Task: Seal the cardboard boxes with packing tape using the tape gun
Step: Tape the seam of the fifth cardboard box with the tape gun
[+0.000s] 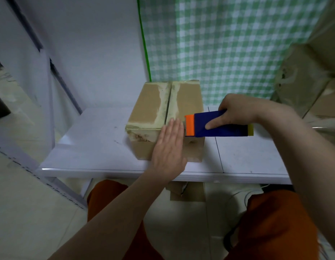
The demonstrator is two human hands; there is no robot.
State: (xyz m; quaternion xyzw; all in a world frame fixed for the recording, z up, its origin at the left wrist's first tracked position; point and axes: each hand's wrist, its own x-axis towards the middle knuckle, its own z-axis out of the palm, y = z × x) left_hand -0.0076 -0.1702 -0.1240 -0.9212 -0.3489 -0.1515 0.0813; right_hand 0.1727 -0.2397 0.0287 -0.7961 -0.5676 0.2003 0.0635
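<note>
Surroundings: a white desk point(91, 139) carries a single cardboard box point(153, 107). A green-and-white checked curtain point(228, 44) hangs behind the box on the far right. A white wall point(87, 44) stands far left. Below the near desk edge, a piece of cardboard point(187, 192) lies on the floor, between the person's legs in orange trousers point(271, 222).

Obstructions: the left hand point(169, 147) covers the near end of the box's centre seam and part of the near face. The tape gun point(219, 124) hides the near right top corner of the box.

Box: the long axis runs near to far. The top flaps are closed, and the centre seam runs along this axis. Pale torn strips flank the seam.

Tape gun: the blue body lies left to right, across the box axis. The orange end points left and sits at the box's near right edge, just beside the left fingertips. The yellow end points right.

Hands: the left hand lies flat, fingers straight and together, pressing the box's near edge. The right hand point(236, 113) grips the tape gun body, its index finger extended along the blue side.
</note>
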